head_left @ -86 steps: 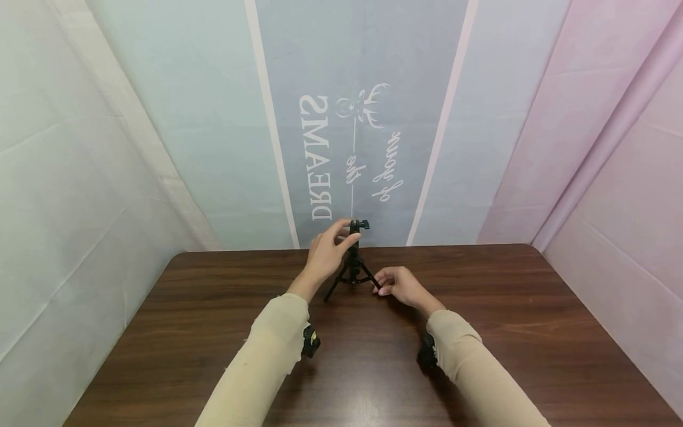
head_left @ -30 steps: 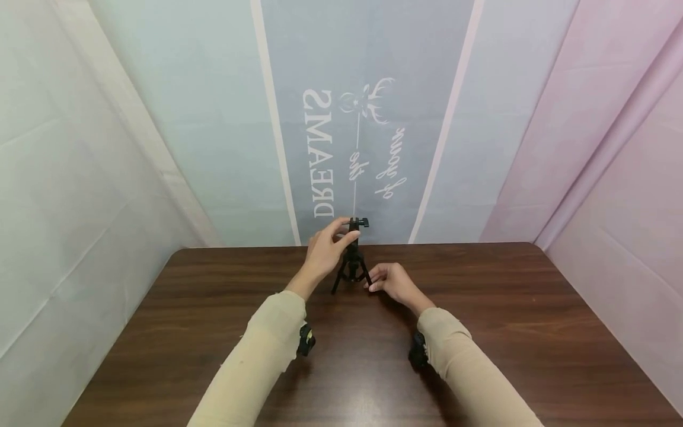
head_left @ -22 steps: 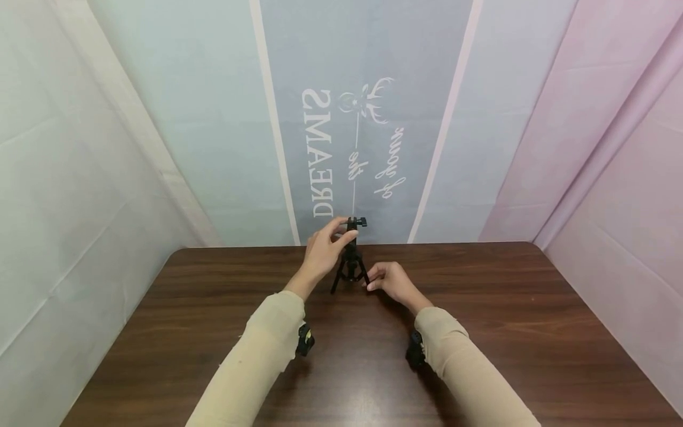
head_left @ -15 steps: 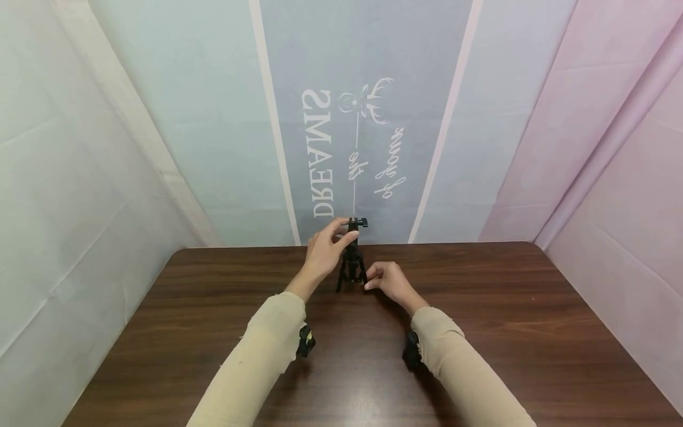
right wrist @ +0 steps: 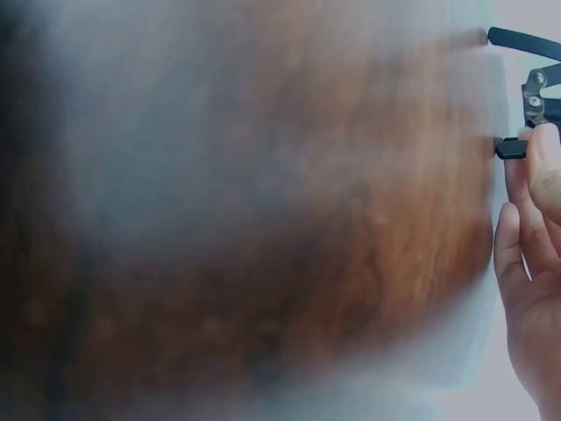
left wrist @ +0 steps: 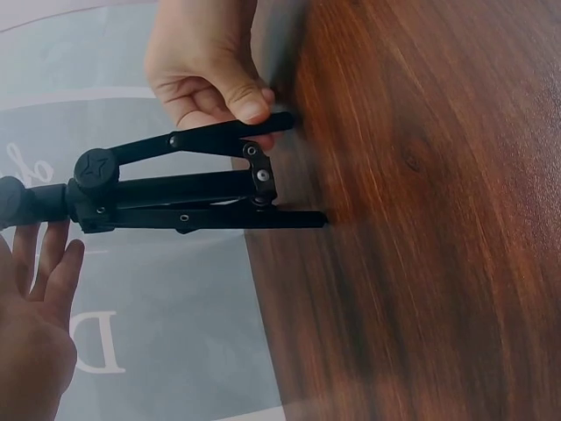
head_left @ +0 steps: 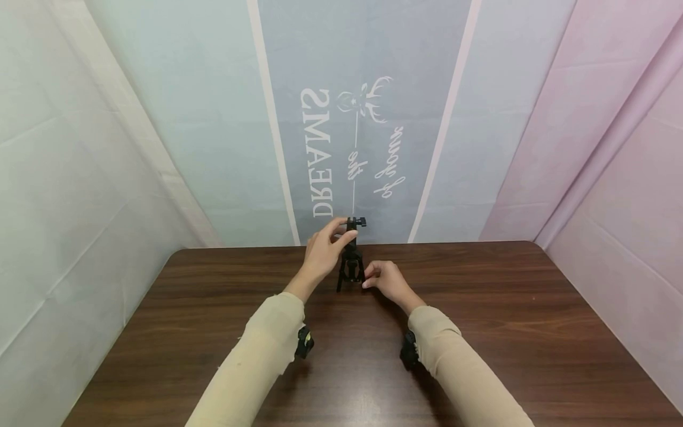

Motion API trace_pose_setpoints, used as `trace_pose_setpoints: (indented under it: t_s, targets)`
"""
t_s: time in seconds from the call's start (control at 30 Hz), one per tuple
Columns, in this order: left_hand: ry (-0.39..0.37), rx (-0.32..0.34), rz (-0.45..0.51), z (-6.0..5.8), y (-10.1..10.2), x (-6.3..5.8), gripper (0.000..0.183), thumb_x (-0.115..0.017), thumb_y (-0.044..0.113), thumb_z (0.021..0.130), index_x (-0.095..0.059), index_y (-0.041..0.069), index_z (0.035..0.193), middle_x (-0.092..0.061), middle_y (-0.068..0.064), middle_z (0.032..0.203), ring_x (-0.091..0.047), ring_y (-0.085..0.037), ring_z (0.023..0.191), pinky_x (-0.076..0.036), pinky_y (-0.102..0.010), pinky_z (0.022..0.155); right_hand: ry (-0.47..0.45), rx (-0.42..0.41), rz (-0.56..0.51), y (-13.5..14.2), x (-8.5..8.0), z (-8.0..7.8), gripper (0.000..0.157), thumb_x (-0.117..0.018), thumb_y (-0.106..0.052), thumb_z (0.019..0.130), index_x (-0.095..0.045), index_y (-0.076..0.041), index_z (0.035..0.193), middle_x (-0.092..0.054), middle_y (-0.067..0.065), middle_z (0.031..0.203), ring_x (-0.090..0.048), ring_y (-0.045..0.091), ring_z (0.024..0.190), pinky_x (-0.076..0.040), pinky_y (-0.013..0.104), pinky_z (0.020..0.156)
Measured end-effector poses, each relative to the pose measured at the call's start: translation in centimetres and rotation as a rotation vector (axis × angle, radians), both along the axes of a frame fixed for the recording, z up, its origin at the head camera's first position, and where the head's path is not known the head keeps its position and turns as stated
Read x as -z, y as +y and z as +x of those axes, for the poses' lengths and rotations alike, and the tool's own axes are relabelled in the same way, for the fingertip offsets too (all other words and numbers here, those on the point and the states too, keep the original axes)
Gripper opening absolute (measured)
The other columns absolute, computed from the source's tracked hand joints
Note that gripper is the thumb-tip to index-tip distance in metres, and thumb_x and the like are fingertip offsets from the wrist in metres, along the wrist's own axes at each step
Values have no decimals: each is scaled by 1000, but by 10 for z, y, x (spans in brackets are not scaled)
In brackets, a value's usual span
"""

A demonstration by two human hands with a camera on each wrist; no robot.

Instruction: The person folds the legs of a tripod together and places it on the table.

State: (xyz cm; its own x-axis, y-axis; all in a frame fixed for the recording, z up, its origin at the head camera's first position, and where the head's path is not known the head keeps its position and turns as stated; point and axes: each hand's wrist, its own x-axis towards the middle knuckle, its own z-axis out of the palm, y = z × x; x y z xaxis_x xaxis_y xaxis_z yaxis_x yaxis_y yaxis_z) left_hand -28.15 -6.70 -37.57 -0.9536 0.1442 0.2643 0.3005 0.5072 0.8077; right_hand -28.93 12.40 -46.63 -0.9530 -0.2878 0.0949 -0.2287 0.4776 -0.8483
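Observation:
A small black mini tripod (head_left: 351, 256) stands upright near the table's back edge, its legs drawn in close to the centre post. My left hand (head_left: 322, 252) grips its upper part from the left, thumb in front, below the head with a side knob (head_left: 363, 222). My right hand (head_left: 392, 281) pinches the lower end of the right leg between thumb and fingers. The left wrist view shows the thumb on that leg (left wrist: 210, 138) and the hinged braces still joined to the post. Only the leg ends and a brace (right wrist: 534, 96) appear at the edge of the right wrist view.
The brown wood-grain table (head_left: 363, 367) reaches back to a printed cloth backdrop (head_left: 373, 59) with mirrored lettering. Cloth also hangs along the left and right sides. A black device (head_left: 304, 342) sits at the left wrist, another (head_left: 409, 351) at the right.
The tripod's legs have come closer together, from wide apart to narrow. My right hand has moved left with the right leg, while my left hand has kept its grip on the upper part.

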Motion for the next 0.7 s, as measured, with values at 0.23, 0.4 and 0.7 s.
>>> trace_pose_setpoints:
  t_s: [0.23, 0.4, 0.7]
  targets:
    - [-9, 5, 6, 1, -1, 0, 53, -56, 54, 97, -56, 23, 140, -65, -6, 127, -64, -25, 112, -51, -48, 92, 0, -25, -3, 0, 0, -1, 14, -79, 4, 80, -66, -2, 84, -69, 4, 80, -67, 17, 77, -56, 33, 71]
    - [-26, 27, 6, 1, -3, -4, 56, -57, 55, 96, -55, 22, 142, -65, -7, 128, -63, -25, 113, -51, -48, 92, 9, -44, 8, 2, -1, 0, 14, -78, 2, 81, -67, -3, 86, -69, 4, 82, -67, 17, 79, -56, 35, 73]
    - [-48, 51, -24, 0, -7, -12, 55, -60, 50, 96, -54, 20, 142, -63, -7, 129, -61, -24, 114, -52, -47, 91, 4, -32, 11, 5, 1, 4, 12, -77, -1, 85, -68, -5, 92, -69, 4, 88, -67, 18, 83, -56, 37, 74]
